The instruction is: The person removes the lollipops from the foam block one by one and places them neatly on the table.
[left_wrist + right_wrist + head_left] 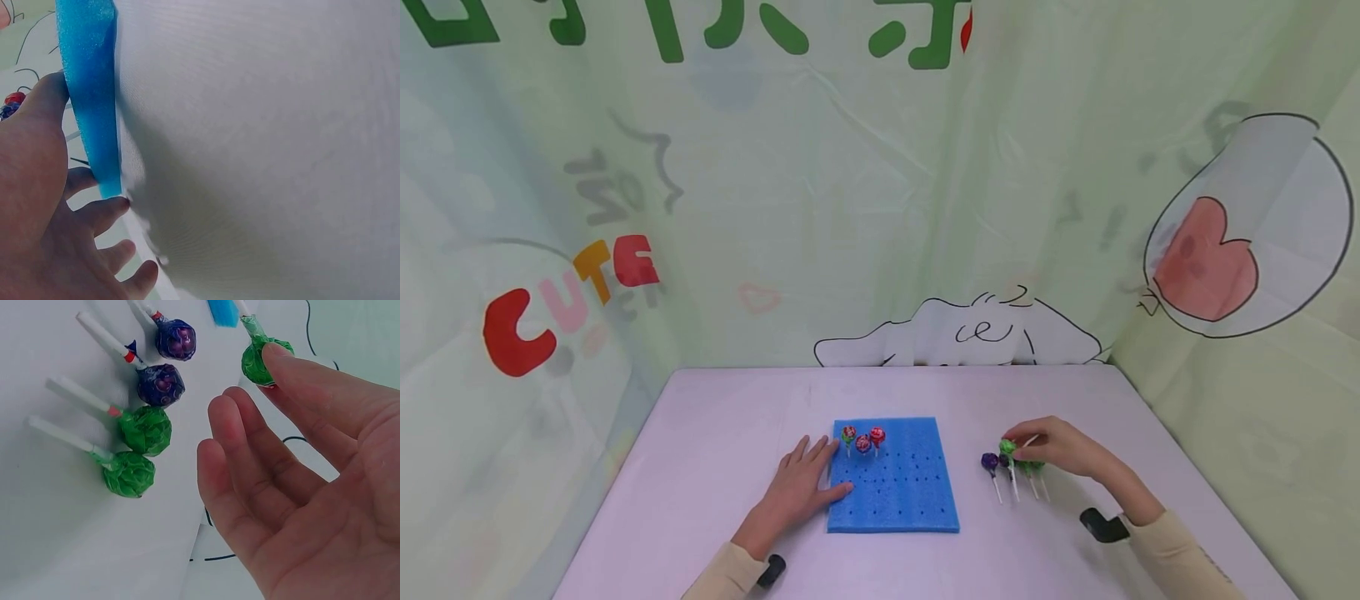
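Head view shows the two hands well apart. The right hand (pixel 1063 448) pinches a green-wrapped lollipop (pixel 1007 447) by its round candy end, at the bench's right; the left hand (pixel 796 482) lies spread-fingered at the left edge of a blue foam board (pixel 917 518), thumb on top. That pinch looks narrow: the crinkled wrapper might roll, swinging the stick out of line. Fingers could also nudge the loose purple lollipops (pixel 161 384) and green lollipops (pixel 145 431) lying just beside. Should the left hand ease off, the light board might slide; its fingers could also knock the red-topped lollipops (pixel 877 436) standing at the far left. Beyond the bench (pixel 760 408), the printed curtain (pixel 850 208) reads "CUTE" at left; green Chinese characters above are cropped. Wrapper print is too small to read.
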Demonstrator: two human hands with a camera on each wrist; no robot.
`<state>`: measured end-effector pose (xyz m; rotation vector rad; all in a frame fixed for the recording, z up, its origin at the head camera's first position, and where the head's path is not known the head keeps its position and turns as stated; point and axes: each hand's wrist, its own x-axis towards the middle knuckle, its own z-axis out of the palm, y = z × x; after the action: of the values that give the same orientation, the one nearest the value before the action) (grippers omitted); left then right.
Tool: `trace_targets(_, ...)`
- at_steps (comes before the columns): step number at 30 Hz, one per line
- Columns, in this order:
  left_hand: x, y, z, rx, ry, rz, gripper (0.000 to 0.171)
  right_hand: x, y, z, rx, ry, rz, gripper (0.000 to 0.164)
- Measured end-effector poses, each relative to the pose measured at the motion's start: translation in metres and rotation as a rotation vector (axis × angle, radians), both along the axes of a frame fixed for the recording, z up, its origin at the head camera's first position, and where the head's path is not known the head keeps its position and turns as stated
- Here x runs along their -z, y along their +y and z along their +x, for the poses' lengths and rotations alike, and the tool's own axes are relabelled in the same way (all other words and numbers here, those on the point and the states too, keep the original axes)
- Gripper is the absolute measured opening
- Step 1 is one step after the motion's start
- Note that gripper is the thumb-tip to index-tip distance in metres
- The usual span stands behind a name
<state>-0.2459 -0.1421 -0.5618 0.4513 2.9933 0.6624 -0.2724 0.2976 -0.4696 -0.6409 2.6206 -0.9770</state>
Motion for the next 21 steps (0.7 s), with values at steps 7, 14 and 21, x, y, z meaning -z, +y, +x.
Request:
trace_targets(7, -0.001, 0.001, 0.0, -0.004, -0.009, -0.001, 0.084, -0.001, 0.012, 0.001, -0.035, 0.002, -0.015, 0.034)
trace_targets(14, -0.002, 0.001, 0.001, -0.009, -0.025, 0.006, 0.085, 0.002, 0.027, -0.001, -0.053, 0.031, -0.011, 0.034)
trace_targets(21, -0.001, 0.002, 0.0, -0.009, -0.018, 0.006, 0.085, -0.006, 0.031, 0.003, -0.036, -0.004, -0.002, 0.034)
